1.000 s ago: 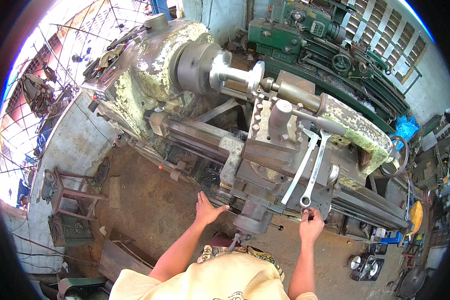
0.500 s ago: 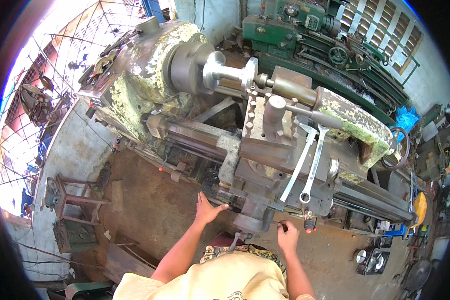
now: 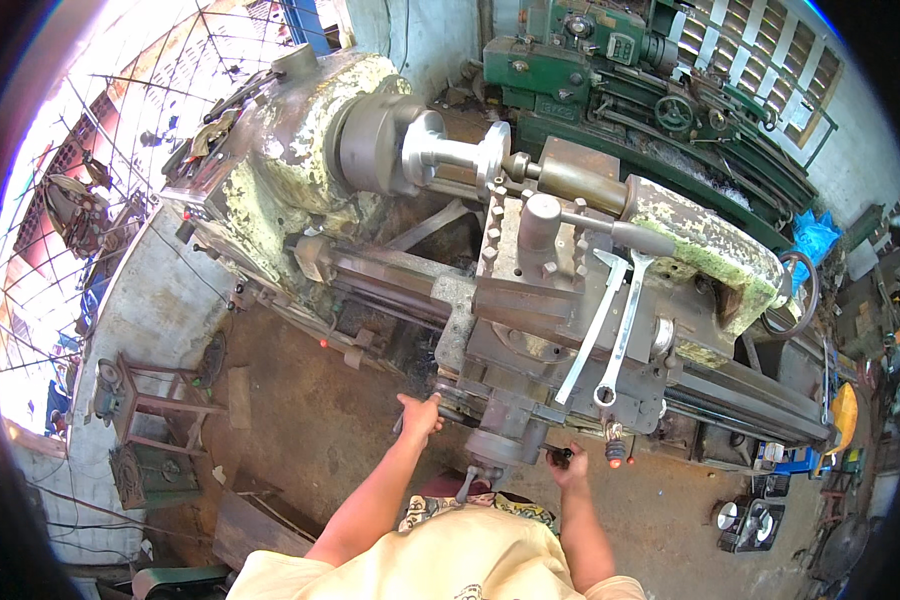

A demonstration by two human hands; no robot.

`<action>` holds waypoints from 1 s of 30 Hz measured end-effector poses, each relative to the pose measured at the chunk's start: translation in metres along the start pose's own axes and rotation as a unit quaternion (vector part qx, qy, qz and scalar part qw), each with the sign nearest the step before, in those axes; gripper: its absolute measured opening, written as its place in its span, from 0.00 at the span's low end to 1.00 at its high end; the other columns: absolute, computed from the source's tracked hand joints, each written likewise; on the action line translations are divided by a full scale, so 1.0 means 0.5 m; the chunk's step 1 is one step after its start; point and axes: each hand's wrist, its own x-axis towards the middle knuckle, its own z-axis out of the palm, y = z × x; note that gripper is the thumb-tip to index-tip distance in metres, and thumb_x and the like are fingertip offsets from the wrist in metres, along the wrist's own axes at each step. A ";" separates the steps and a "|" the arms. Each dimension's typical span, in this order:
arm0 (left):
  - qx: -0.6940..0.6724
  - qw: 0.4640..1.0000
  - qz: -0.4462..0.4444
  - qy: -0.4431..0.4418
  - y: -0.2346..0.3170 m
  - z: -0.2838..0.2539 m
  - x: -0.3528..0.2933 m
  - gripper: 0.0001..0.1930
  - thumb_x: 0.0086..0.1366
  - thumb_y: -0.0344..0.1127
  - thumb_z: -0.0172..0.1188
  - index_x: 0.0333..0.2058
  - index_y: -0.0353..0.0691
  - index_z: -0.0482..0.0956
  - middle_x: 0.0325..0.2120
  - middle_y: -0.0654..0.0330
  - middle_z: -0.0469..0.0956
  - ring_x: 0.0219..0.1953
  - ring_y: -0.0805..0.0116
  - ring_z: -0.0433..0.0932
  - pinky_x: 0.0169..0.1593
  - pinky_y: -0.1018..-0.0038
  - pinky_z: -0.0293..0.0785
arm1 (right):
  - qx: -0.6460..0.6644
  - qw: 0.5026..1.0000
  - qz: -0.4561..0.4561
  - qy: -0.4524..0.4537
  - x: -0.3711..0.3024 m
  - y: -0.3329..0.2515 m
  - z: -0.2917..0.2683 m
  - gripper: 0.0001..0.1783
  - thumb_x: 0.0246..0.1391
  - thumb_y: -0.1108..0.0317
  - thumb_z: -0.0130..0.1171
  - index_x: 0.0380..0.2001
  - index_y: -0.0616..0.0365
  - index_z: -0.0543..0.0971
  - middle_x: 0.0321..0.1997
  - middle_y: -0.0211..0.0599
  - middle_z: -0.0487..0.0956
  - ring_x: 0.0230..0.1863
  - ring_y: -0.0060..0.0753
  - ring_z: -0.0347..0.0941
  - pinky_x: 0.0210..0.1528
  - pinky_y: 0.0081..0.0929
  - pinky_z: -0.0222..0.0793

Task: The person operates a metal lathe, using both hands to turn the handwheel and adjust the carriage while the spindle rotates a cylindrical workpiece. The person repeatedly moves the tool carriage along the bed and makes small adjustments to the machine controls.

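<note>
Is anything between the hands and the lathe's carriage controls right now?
Nothing visible: the left hand is already on the carriage handwheel and the right hand on a small dark handle. The two wrenches lie higher up, clear of both.

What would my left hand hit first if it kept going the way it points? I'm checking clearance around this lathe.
Probably the grey metal lathe carriage: the left hand points up and right at the carriage's lower left edge and seems already at a handle there. Depth is unclear from one view.

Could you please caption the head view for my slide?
Both hands, left hand and right hand, on lathe carriage controls; two wrenches rest above.
</note>
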 end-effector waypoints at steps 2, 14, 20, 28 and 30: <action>-0.001 1.000 -0.011 0.008 -0.001 0.004 0.007 0.54 0.65 0.40 0.58 0.65 0.27 0.18 0.20 0.55 0.75 0.14 0.72 0.70 0.16 0.77 0.65 | 0.040 0.999 0.018 0.008 0.000 0.000 0.005 0.17 0.60 0.55 0.51 0.35 0.60 0.68 0.29 0.46 0.73 0.29 0.47 0.72 0.32 0.43 0.73; -0.022 0.999 0.024 0.022 -0.029 0.017 0.023 0.56 0.62 0.38 0.58 0.65 0.30 0.15 0.21 0.53 0.74 0.14 0.70 0.70 0.15 0.76 0.66 | 0.138 0.978 0.021 -0.157 0.009 -0.005 -0.055 0.22 0.62 0.47 0.44 0.33 0.58 0.70 0.31 0.41 0.77 0.29 0.42 0.72 0.32 0.37 0.69; -0.010 1.000 0.025 0.004 -0.020 0.015 0.021 0.54 0.65 0.37 0.56 0.64 0.26 0.15 0.22 0.53 0.76 0.16 0.69 0.71 0.18 0.74 0.67 | -0.166 0.949 -0.216 0.158 -0.015 -0.038 -0.044 0.17 0.64 0.54 0.45 0.32 0.56 0.73 0.26 0.29 0.73 0.25 0.30 0.68 0.31 0.31 0.62; 0.004 0.997 0.045 0.057 -0.040 0.023 0.046 0.42 0.62 0.38 0.57 0.61 0.23 0.38 0.20 0.53 0.73 0.15 0.71 0.69 0.15 0.72 0.62 | -0.099 0.805 -0.558 0.173 -0.246 -0.140 0.030 0.04 0.58 0.73 0.56 0.36 0.61 0.73 0.33 0.29 0.72 0.33 0.22 0.67 0.35 0.23 0.65; -0.012 0.998 0.038 0.052 -0.045 0.024 0.055 0.43 0.62 0.38 0.57 0.62 0.23 0.37 0.21 0.54 0.73 0.15 0.71 0.69 0.16 0.72 0.62 | -0.127 0.794 -0.576 0.145 -0.317 -0.157 0.060 0.05 0.58 0.73 0.57 0.37 0.63 0.73 0.35 0.29 0.72 0.35 0.23 0.68 0.38 0.23 0.67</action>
